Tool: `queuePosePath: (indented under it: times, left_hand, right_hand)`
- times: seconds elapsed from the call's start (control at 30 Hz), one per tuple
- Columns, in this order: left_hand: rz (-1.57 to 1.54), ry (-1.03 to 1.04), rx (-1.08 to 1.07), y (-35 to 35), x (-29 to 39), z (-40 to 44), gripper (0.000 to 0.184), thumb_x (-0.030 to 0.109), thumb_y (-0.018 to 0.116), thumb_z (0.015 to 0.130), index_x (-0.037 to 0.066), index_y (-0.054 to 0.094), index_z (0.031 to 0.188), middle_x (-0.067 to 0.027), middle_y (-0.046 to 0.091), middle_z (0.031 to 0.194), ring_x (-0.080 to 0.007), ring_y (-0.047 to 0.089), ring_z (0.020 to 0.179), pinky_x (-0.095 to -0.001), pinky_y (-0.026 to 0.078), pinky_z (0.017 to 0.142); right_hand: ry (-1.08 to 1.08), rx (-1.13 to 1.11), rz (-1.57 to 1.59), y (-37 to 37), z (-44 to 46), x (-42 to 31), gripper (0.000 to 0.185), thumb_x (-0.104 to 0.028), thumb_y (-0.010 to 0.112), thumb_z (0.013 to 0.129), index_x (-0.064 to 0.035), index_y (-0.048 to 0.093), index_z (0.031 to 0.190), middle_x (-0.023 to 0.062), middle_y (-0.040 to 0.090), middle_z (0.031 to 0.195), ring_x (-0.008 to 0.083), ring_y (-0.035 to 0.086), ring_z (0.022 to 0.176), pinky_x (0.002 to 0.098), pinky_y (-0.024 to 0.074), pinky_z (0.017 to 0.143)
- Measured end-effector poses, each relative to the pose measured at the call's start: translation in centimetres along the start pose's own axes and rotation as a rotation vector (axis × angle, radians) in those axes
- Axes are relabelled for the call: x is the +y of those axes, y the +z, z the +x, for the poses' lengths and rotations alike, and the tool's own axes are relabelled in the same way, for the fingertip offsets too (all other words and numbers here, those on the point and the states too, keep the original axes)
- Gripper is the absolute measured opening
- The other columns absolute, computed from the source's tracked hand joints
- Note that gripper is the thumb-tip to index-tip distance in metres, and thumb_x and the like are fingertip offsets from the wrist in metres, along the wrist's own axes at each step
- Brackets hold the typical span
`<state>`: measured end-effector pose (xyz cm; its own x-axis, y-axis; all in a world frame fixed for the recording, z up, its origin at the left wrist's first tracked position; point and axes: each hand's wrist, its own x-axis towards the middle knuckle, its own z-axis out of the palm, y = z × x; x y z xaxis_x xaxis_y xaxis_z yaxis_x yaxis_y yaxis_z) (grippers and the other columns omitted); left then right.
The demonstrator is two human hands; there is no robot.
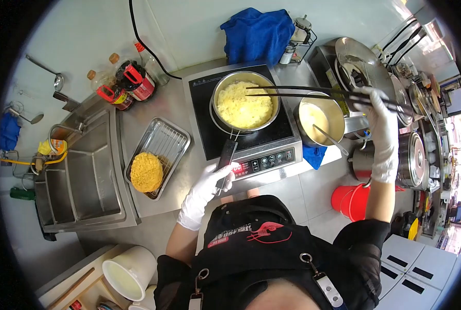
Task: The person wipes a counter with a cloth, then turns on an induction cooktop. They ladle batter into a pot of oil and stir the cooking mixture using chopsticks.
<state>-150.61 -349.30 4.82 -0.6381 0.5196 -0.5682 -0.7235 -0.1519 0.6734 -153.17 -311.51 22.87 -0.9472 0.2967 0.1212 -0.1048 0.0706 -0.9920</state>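
Wrapped round the black handle [227, 157] of a steel pan [276, 103] is my gloved left hand [207, 187]. The pan sits on a black induction cooktop [202, 139] and holds a pale yellow, crumbly food [245, 106]. My gloved right hand [377, 111] grips long dark chopsticks [313, 93], their tips over the food in the pan. Below the chopsticks, a smaller pot [335, 116] holds pale liquid and a spoon [331, 135].
To the left, a wire-racked tray [180, 137] bears a golden crumbed patty [147, 172]. Sauce bottles [137, 82] stand behind it, near a sink [93, 181]. A blue cloth [259, 36] lies behind the cooktop. A red bucket [350, 201] is at the lower right.
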Motion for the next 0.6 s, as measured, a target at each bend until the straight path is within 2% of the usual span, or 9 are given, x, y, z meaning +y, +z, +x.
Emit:
queuePosePath:
  times: [0.07,0.13,0.23,0.33,0.6]
  left_hand:
    - [-0.006,-0.017,-0.014,-0.1,-0.1,0.0,0.027,0.021,0.057,0.089,0.0,0.059,0.104,-0.0023,0.056,0.067,-0.0082,0.051,0.051,-0.0202,0.038,0.042]
    - [-0.027,0.011,0.0,0.4,-0.4,0.1,0.028,0.022,0.053,0.091,-0.001,0.059,0.106,0.001,0.053,0.067,-0.0054,0.048,0.048,-0.0161,0.03,0.036]
    - [0.02,0.071,0.018,0.8,-0.6,-0.2,0.026,0.023,0.055,0.091,0.0,0.061,0.102,0.002,0.052,0.065,-0.004,0.045,0.044,-0.0161,0.029,0.035]
    - [0.072,0.055,0.066,1.2,-0.4,-0.3,0.026,0.024,0.055,0.091,0.001,0.061,0.1,0.0023,0.052,0.064,-0.0032,0.043,0.042,-0.0164,0.028,0.035]
    - [0.08,0.076,0.089,0.8,-1.3,0.1,0.02,0.021,0.057,0.09,0.002,0.061,0.094,0.003,0.049,0.058,-0.0037,0.039,0.037,-0.0182,0.026,0.033]
  right_hand:
    - [-0.016,0.043,0.035,0.8,-2.3,0.6,0.023,-0.014,0.054,0.09,0.0057,0.058,0.1,0.0163,0.062,0.101,0.0235,0.063,0.092,0.0339,0.0503,0.083]
    - [-0.081,0.097,-0.073,1.5,-4.6,1.3,0.017,-0.006,0.053,0.087,0.0023,0.061,0.1,0.0133,0.063,0.099,0.0206,0.062,0.092,0.0323,0.0478,0.087]
    - [-0.14,0.124,-0.282,2.6,-7.5,1.0,0.02,0.0,0.055,0.083,0.0022,0.064,0.101,0.01,0.065,0.1,0.0175,0.06,0.095,0.0305,0.0457,0.088]
    - [-0.297,0.008,-0.452,2.7,-9.1,1.1,0.02,0.003,0.059,0.08,0.0011,0.065,0.099,0.0125,0.065,0.1,0.0198,0.06,0.096,0.0307,0.045,0.088]
    - [-0.253,-0.15,-0.434,4.7,-10.8,-2.2,0.02,-0.008,0.068,0.077,0.0006,0.066,0.094,0.0146,0.065,0.097,0.0236,0.061,0.093,0.0324,0.047,0.084]
